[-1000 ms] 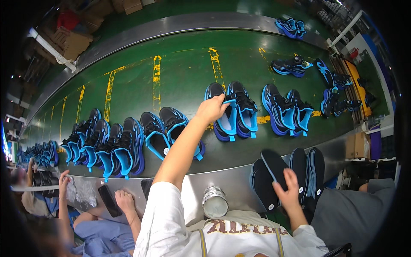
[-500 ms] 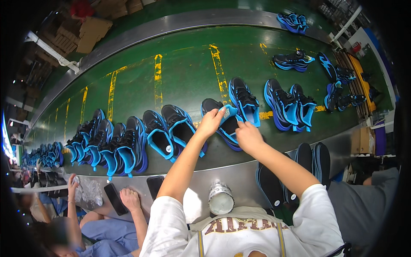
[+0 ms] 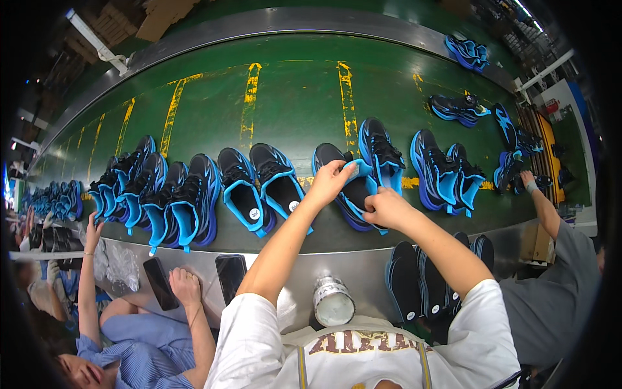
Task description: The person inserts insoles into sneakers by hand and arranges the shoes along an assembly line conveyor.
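A black and blue sports shoe lies on the green conveyor belt in front of me. My left hand grips its tongue and pulls the opening wide. My right hand is closed at the heel end of the opening, pressing a dark insole into it; the shoe's inside is hidden by my fingers. Its partner shoe stands just to the right, touching it.
Pairs of matching shoes line the belt to both sides. A stack of dark insoles and a metal can sit on the steel ledge near my chest. One person is seated at my left, another reaches onto the belt at right.
My right hand left the insole stack on the ledge and came up to the shoe's opening. My left hand stayed on the shoe, which drifted a little with the belt.
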Tool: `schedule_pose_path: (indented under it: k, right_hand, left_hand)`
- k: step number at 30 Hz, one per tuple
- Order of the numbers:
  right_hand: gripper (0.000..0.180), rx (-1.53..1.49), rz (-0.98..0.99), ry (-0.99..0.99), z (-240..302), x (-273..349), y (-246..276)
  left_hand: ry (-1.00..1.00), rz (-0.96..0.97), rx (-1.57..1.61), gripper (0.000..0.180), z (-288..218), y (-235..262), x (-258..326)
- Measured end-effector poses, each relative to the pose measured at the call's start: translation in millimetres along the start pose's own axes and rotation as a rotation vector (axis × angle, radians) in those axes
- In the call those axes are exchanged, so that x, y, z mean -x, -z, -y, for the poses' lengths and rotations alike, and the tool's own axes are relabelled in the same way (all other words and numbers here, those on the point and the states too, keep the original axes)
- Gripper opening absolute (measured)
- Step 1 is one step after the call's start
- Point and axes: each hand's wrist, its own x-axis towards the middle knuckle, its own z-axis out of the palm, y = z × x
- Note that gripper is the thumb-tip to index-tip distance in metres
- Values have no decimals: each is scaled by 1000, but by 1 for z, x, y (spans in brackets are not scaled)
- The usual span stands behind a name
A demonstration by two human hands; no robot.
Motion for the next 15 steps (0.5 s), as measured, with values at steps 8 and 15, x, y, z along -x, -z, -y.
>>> schedule_pose_path:
  k: [8,15]
  right_hand:
    - [14,91,-298,263,-9,-36,-48]
    - [21,296,105,161,3,-48,-29]
  left_hand:
    - [14,29,20,35,-4,-2,3]
    - [39,93,-9,35,-1,4,-1]
